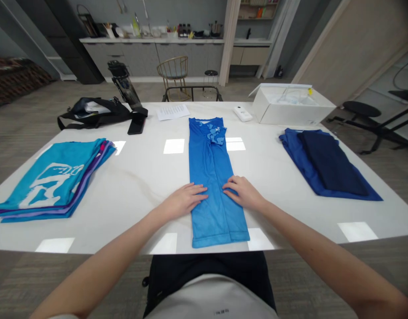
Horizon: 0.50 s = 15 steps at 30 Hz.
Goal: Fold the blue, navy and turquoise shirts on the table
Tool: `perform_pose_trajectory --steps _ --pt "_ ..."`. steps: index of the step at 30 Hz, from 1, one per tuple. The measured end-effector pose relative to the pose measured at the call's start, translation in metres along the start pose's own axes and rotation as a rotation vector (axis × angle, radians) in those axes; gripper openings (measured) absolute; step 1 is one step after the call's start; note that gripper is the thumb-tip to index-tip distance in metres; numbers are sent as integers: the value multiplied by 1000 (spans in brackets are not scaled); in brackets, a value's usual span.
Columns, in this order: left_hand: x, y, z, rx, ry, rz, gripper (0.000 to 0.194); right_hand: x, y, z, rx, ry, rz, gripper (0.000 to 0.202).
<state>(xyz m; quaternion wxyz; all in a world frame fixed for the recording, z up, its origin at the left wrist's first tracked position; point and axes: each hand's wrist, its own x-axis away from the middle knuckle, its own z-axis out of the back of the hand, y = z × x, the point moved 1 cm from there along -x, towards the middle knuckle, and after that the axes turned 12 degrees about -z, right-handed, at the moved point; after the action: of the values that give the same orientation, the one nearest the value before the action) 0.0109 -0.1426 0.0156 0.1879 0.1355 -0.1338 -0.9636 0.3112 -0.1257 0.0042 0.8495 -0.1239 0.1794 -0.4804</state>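
A blue shirt lies on the white table in front of me, folded into a long narrow strip. Its hem is toward me, and a sleeve with a lighter blue pattern is folded over near the far end. My left hand rests on the strip's left edge, fingers stretched out flat over the fabric. On the opposite edge, my right hand touches the cloth with slightly bent fingers, the thumb and forefinger apart. Some creases run lengthwise between the hands.
To the left is a stack of folded shirts; to the right, folded dark blue clothes. Along the far side are a black bag, a bottle, a phone, a paper, a white device and a white box.
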Motion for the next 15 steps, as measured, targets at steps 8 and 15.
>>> perform_pose_trajectory --steps 8,15 --pt "40 73 1 131 -103 -135 56 100 -41 33 -56 -164 51 17" --pt "46 87 1 107 -103 -140 46 133 -41 46 -11 -209 44 28"
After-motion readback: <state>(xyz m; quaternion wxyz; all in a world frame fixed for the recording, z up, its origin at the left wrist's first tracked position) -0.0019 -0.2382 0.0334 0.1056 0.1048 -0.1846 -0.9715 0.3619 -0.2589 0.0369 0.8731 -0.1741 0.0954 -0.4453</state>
